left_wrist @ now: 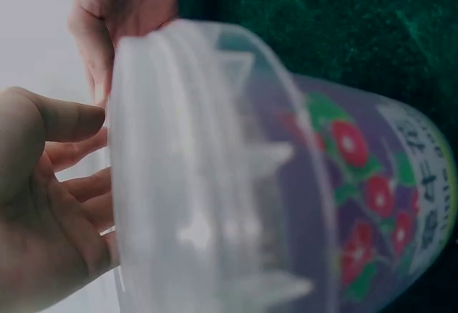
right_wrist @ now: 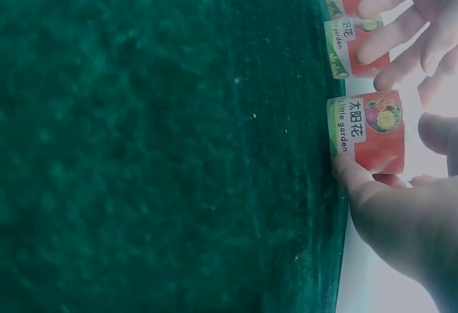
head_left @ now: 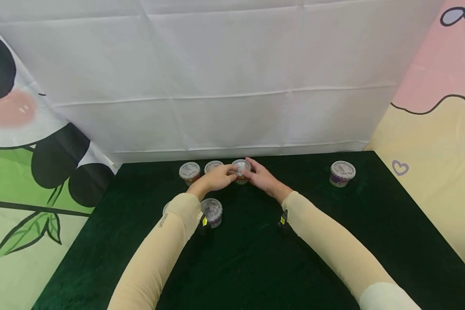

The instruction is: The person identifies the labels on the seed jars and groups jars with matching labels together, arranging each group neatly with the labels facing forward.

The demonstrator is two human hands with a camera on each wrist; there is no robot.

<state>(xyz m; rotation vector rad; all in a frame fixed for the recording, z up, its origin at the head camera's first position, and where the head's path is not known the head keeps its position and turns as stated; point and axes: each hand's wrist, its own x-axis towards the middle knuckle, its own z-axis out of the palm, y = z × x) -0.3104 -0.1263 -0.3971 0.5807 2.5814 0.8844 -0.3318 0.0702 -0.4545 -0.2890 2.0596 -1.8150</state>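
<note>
A small plastic tub [head_left: 241, 171] with a clear lid and a red label stands at the back of the table between both hands. My right hand [head_left: 264, 177] grips it from the right, thumb [right_wrist: 351, 173] along the label. From the left, my left hand [head_left: 218, 177] reaches to its lid with fingers extended; in the right wrist view these fingers [right_wrist: 386, 37] are spread beside the tub. Two more red-labelled tubs [head_left: 189, 172] [right_wrist: 356, 48] stand left of it. A purple-labelled tub [left_wrist: 358, 191] fills the left wrist view, in front of my left hand.
The purple tub [head_left: 212, 211] stands by my left sleeve, which mostly hides another lid [head_left: 165, 208]. Another purple-labelled tub [head_left: 342, 173] is at the back right. Dark green cloth [head_left: 255, 267] covers the table; a white sheet [head_left: 224, 116] hangs behind it.
</note>
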